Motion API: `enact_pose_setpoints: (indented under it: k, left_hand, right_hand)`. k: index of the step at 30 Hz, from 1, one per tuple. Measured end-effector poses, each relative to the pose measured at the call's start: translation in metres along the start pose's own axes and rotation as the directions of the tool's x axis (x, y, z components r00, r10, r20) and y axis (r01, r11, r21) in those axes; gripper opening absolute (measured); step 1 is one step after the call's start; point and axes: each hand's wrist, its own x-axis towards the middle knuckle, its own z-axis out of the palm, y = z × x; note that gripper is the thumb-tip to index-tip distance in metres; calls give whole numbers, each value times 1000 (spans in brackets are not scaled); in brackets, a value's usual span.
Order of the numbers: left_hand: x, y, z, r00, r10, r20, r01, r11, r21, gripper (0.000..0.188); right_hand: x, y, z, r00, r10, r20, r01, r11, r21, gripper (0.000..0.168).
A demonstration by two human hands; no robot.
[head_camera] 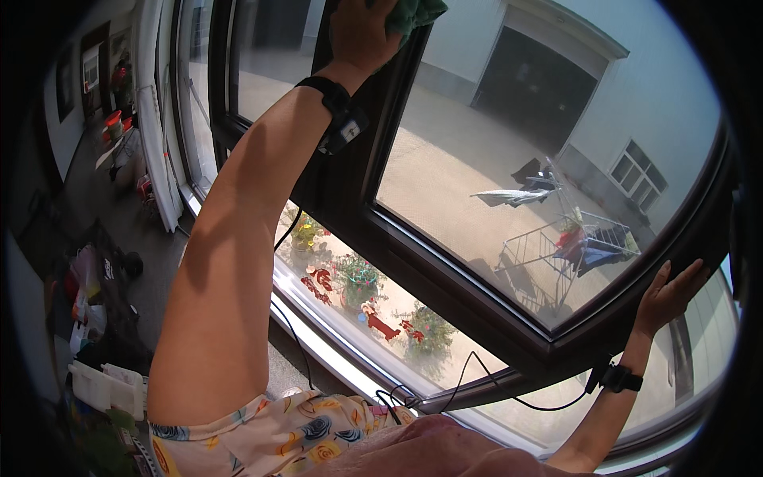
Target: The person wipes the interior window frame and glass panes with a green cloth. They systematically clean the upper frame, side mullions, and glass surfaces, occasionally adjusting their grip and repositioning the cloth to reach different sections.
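My left hand (pixel 360 33) is raised to the top of the view and grips a green cloth (pixel 414 16), which lies against the dark window sash frame (pixel 349 173). Part of the cloth is cut off by the picture's upper edge. On the lower right, my right hand (pixel 667 301) rests against the outer side of the same sash, thumb and fingers apart. The sash is swung open, and its glass pane (pixel 453 173) shows a paved yard behind. Each wrist wears a black strap with a device, the left one (pixel 344 119) and the right one (pixel 620 377).
Black cables (pixel 477 364) hang from the wrist devices across the white window sill (pixel 334 352). Indoors at left are a white curtain (pixel 158 119), a white plastic container (pixel 110 384) and bags (pixel 89 298). Outside stand potted plants (pixel 357 277) and a drying rack (pixel 536 250).
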Motion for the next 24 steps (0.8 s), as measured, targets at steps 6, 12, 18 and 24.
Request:
enact_pose_setpoints:
  k: [6,12,18,24]
  left_hand:
    - [-27,7,-10,999,-24,38,22,999,36,49]
    - [-57,9,-14,996,-62,63,59,997,40,52]
    - [-78,16,-20,992,-98,78,94,994,51,51]
    - [-101,21,-26,987,-140,85,139,990,8,52]
  right_hand:
    - [-1,2,3,999,-37,-22,37,999,-31,57]
    - [-1,7,5,998,-67,-21,65,996,-67,58]
    - [0,10,6,994,-103,-22,100,991,-89,59]
    - [3,7,1,993,-115,-11,114,990,-84,60]
